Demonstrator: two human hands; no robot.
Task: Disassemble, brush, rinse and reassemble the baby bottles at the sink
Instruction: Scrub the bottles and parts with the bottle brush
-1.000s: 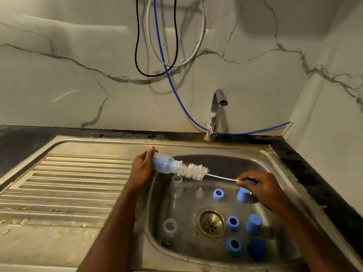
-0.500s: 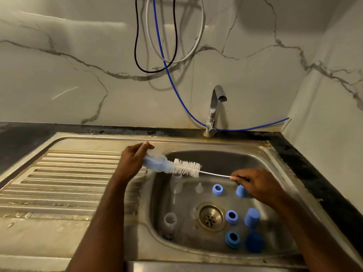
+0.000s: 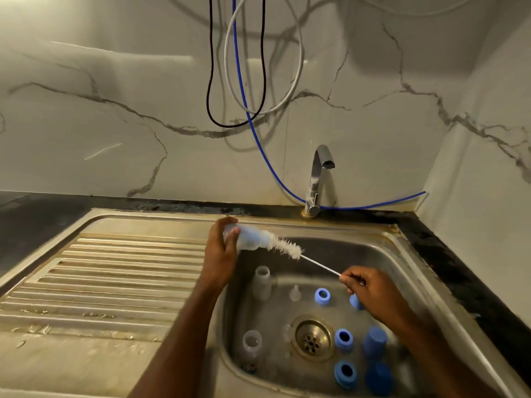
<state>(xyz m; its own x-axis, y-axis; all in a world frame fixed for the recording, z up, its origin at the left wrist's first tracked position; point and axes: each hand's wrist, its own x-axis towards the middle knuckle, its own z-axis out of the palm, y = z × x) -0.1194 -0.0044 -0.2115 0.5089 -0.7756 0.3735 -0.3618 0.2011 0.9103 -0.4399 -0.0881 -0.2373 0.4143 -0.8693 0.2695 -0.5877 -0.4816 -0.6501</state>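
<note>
My left hand (image 3: 219, 255) grips a clear baby bottle (image 3: 250, 238) on its side above the sink's left rim, mouth facing right. A white bristle brush (image 3: 286, 248) sticks out of that mouth, part of its head inside. My right hand (image 3: 366, 288) pinches the brush's thin wire handle (image 3: 320, 265) over the basin. On the basin floor stand two more clear bottles (image 3: 262, 282) (image 3: 252, 347), a clear teat (image 3: 295, 293), three blue screw rings (image 3: 322, 296) (image 3: 344, 338) (image 3: 345, 373) and several blue caps (image 3: 375, 341).
The steel sink basin (image 3: 382, 262) has a brass drain (image 3: 312, 338) in the middle. A chrome tap (image 3: 319, 179) stands behind it, dry. A ribbed, wet drainboard (image 3: 115, 280) lies to the left. Black, grey and blue cables (image 3: 238, 81) hang on the marble wall.
The brush has slid further out of the bottle, and my right hand has drawn the handle down and right. My left hand holds the bottle in about the same place.
</note>
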